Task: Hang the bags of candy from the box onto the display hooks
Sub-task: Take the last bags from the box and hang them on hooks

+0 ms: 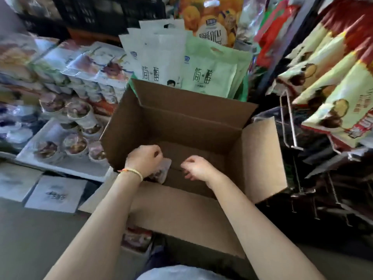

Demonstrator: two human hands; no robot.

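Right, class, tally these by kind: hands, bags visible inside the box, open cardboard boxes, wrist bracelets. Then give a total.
Hands: 2 (left hand, right hand)
candy bag: 1
cardboard box: 1
bracelet: 1
Total: 5

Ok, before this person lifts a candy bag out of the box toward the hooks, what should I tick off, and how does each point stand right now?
1. Box flaps open: ok, all four folded outward.
2. Left hand has a bag: ok, it grips a clear-topped candy bag low at the box's near wall.
3. Right hand has a bag: cannot tell, fingers curled, nothing visible in them.
4. More bags in the box: cannot tell, the near flap hides part of the floor.
5. Free display hook: ok, a bare wire hook juts out right of the box.
6. Hang hole in the held bag: cannot tell, too blurred.
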